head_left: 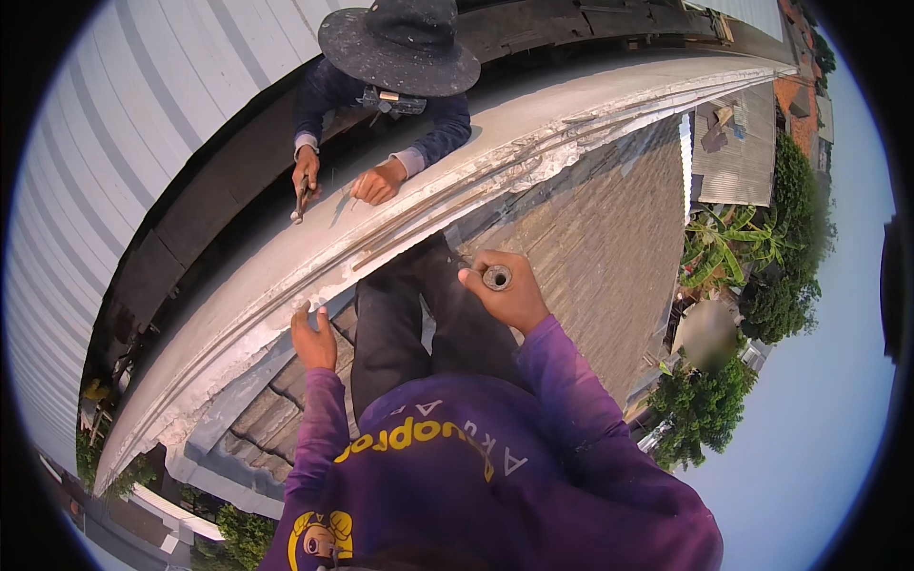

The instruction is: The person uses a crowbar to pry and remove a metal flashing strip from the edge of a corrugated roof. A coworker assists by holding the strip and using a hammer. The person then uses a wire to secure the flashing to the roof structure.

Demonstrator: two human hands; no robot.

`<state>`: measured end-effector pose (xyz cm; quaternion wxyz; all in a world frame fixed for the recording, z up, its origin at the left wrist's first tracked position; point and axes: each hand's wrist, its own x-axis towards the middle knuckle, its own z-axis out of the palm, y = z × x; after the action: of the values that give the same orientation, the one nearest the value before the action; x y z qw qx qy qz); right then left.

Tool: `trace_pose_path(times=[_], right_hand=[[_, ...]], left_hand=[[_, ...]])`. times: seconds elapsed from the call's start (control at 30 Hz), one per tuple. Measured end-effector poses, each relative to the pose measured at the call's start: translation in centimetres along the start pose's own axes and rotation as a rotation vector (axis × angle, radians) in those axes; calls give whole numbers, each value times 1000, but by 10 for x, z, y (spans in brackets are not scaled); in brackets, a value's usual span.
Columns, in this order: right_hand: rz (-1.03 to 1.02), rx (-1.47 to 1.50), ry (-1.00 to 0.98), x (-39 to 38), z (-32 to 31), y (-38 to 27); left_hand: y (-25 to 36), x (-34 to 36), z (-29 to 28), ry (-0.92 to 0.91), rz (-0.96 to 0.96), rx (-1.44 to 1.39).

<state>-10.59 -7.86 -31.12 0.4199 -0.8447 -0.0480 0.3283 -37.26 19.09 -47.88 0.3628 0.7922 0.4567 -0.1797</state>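
Note:
My left hand (314, 340) is at the near edge of a long pale concrete ledge (333, 249), its fingers apart and raised against the rough rim, holding nothing. My right hand (514, 297) is closed in a fist around a round handle (497, 277). I see that handle end-on, with a dark hole in its middle; the rest of the tool is hidden, so its kind does not show. Thin long strips (419, 231) run along the ledge's chipped edge, between my hands and a co-worker.
Across the ledge, a co-worker in a dark brimmed hat (400, 48) leans over, holding a small hammer-like tool (300, 205). A tiled roof (581, 247) slopes below on the right. White corrugated sheeting (143, 124) fills the upper left. Trees (705, 409) stand far below.

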Motion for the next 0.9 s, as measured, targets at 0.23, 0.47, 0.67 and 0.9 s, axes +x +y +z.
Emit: trace_pose_path(times=[0.23,0.47,0.67,0.9], right_hand=[[240,338,491,17,-66,86],[411,452,599,4,-23,231],[324,228,499,39,50,312],[288,-173,136,64,71,362]], left_hand=[[-9,9,4,24,251,628],[-16,17,-16,-122,379,761],[-6,7,-13,-262,358,872],[-47,-5,-21,-72,404,565]])
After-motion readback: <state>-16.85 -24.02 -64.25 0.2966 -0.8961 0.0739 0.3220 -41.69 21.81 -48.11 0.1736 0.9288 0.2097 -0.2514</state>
